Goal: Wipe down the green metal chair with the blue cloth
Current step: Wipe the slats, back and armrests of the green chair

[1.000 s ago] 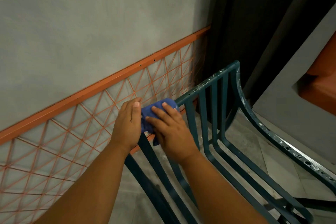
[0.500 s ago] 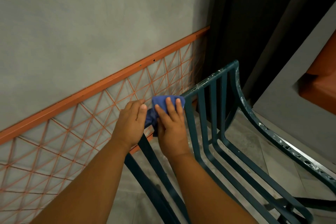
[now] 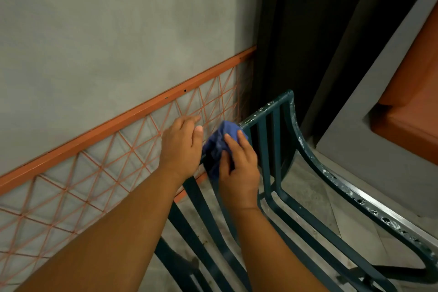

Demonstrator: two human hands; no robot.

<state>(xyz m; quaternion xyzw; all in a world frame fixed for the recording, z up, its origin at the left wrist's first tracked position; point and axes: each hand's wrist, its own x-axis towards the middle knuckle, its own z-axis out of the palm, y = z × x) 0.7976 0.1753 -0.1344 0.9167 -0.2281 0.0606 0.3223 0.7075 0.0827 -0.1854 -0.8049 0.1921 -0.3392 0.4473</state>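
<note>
- We have the blue cloth (image 3: pixel 221 143) bunched up on the top rail of the green metal chair (image 3: pixel 301 142), at the left part of that rail.
- Our right hand (image 3: pixel 238 170) is on the cloth, fingers (image 3: pixel 241 140) curled over its top and thumb pressing its side, so the cloth is clamped against the rail.
- Our left hand (image 3: pixel 181 146) sits just beside the cloth on the left end of the rail; the fingers curl over the far side, out of view, so we cannot tell how firmly they grip the frame.
- To the right of the cloth the rail runs bare to its rounded corner, its paint chipped and flecked white.
- The chair's upright slats drop below our hands with open gaps between them, and the floor (image 3: pixel 305 194) shows through.
- Close behind the rail stands the grey wall (image 3: pixel 106 31) with an orange lattice panel (image 3: pixel 99 166); little room on that side.
- On the right, the chipped side rail sweeps down and away, with a grey ledge beyond it.
</note>
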